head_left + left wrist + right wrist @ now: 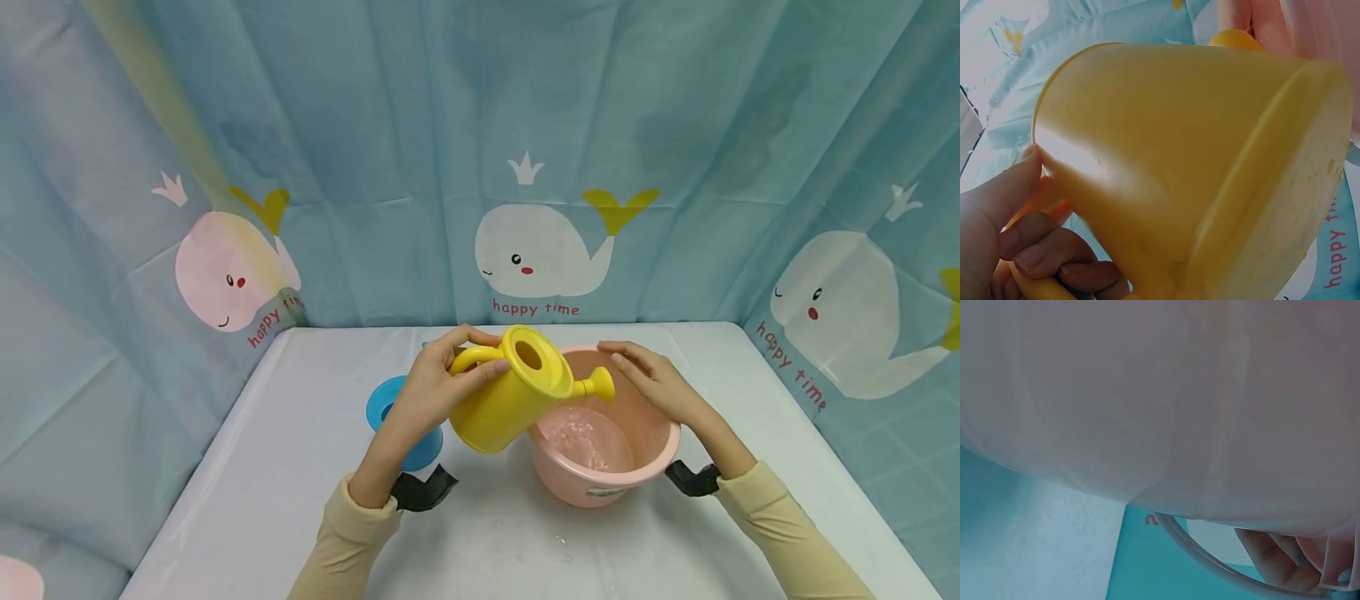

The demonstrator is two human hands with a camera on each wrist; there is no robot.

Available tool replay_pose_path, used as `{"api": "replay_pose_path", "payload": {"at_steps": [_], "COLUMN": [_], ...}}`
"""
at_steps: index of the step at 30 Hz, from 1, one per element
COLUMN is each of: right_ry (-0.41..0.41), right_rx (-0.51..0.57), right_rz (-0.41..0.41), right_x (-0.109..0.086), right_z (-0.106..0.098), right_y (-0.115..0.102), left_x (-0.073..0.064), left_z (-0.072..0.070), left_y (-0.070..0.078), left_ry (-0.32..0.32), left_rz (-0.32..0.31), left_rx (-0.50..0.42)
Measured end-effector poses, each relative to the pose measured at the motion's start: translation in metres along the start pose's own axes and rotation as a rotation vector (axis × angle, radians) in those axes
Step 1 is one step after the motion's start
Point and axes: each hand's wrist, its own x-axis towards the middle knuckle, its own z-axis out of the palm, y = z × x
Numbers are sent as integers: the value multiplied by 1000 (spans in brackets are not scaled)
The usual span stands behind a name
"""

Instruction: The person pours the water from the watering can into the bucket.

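Cream sleeves (341, 533) lay nearest the head camera, with a black strap (423, 490) at each wrist. Beyond them, the left grip (431, 383) had its fingers curled round the handle (463, 361) of a yellow watering can (502, 408), thumb pressed near the top rim. That can hung tilted above the surface (300, 458), its spout head (602, 384) over the inside of a pink basin (551, 481). Rippled water (581, 437) lay in the basin (whether any ran from the spout was hard to make out).

The right grip (662, 385) straddled the basin's rim, seemingly with thumb inside and fingers outside; the right wrist view was dim and mostly basin wall. A pale carrying handle (1210, 559) arced beside those fingers.

Thin, stiff plastic seemed likely for the can: light by itself, heavier and shifting with water inside, slick where drops (1330, 167) clung to its base. Its looped handle looked the surest hold, the thumb steadying the top. The basin probably flexed a little at the wall and was best held by its rim.

Toward the back, the surface's edge met a blue curtain (420, 167) close behind the basin. A blue piece (423, 452), partly hidden by the left forearm, narrowed movement beside the can; more width ran further left and toward the person, where droplets (562, 540) dotted the surface.
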Motion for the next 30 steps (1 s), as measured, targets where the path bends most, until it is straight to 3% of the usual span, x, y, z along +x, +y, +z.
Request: {"api": "replay_pose_path", "payload": {"at_steps": [30], "right_ry": [1], "right_rx": [6], "right_rz": [-2], "right_x": [0], "right_z": [0], "right_y": [1], "left_x": [0], "left_z": [3], "left_y": [0], "left_ry": [6], "left_rz": [16], "left_rx": [27]}}
